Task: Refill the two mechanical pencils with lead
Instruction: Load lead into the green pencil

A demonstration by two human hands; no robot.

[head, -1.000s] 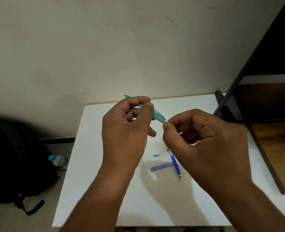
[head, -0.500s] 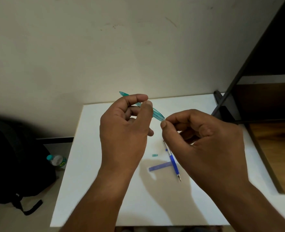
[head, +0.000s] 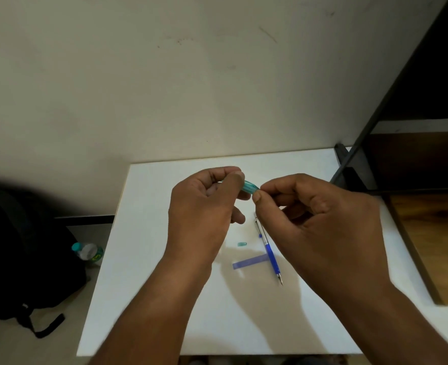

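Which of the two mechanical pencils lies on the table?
The blue pencil, on the white table; the left hand grips the teal pencil above it.

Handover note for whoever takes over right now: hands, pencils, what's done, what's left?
Left hand: grips the teal pencil above the table.
Right hand: thumb and forefinger pinch the teal pencil's near end; any lead there is too thin to see.
Lying on the table: small teal cap, blue strip (likely the lead case), blue pencil, none in hand.
Done: teal pencil's cap appears to be off.
Left: finish loading teal, recap it, then refill blue.
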